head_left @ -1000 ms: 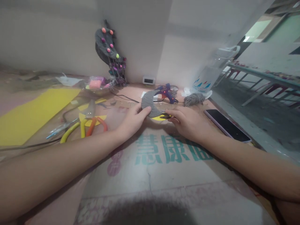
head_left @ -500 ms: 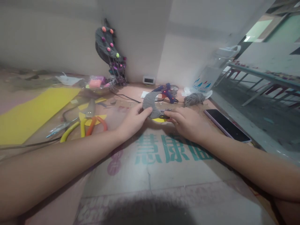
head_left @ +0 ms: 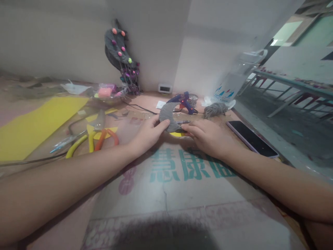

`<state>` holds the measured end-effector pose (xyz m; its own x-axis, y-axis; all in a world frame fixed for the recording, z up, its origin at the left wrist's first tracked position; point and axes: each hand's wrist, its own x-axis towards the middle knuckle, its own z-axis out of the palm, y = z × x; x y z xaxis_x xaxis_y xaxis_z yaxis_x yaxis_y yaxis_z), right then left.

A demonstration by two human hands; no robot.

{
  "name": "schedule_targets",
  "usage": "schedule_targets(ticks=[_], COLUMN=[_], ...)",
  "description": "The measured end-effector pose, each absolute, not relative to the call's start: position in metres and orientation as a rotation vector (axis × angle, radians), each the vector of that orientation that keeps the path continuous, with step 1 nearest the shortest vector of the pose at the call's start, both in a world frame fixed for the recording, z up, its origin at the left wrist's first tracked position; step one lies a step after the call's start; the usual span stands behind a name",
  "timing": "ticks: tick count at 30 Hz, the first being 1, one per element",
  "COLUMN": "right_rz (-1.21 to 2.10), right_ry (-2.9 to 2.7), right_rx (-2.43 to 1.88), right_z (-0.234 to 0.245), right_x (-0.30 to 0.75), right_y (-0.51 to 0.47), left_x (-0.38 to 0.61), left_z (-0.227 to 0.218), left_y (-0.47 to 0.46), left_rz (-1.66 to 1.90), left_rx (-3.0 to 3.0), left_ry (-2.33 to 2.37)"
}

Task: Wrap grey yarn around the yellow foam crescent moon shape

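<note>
A grey yarn-wrapped crescent (head_left: 167,117) stands tilted above the table, over a small yellow cut-out (head_left: 177,134). My left hand (head_left: 147,135) pinches its lower left edge between thumb and fingers. My right hand (head_left: 208,137) grips the crescent's lower tip, fingers closed around it. A loose bundle of grey yarn (head_left: 215,109) lies behind my right hand, and a blue glue gun (head_left: 185,102) lies just behind the crescent.
Pliers with yellow and orange handles (head_left: 92,138) and a yellow sheet (head_left: 33,125) lie to the left. A phone (head_left: 251,138) lies at the right near the table edge. A clear water jug (head_left: 235,81) and a grey decorated piece with pompoms (head_left: 119,55) stand at the back wall.
The crescent has turned and shifted slightly in my hands; my right fingers have crept a little left along its lower tip. Both arms stay where they were.
</note>
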<state>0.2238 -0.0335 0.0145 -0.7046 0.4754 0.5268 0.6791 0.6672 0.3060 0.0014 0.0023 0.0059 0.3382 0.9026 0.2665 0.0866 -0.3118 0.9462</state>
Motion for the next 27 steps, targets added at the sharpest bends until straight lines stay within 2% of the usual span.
schedule_targets(ticks=[19,27], right_rz=[-0.688,-0.724], right_ry=[-2.497,-2.417], right_rx=[-0.869,-0.711], right_z=[0.0170,0.0179], right_x=[0.2242,0.2249], right_y=[-0.0340,-0.0374], left_x=[0.0009,0.0007], left_z=[0.0027,0.0048], left_y=[0.0052,0.0039], left_rz=[1.092,1.111], left_rx=[1.699,1.662], left_ry=[0.899,0.871])
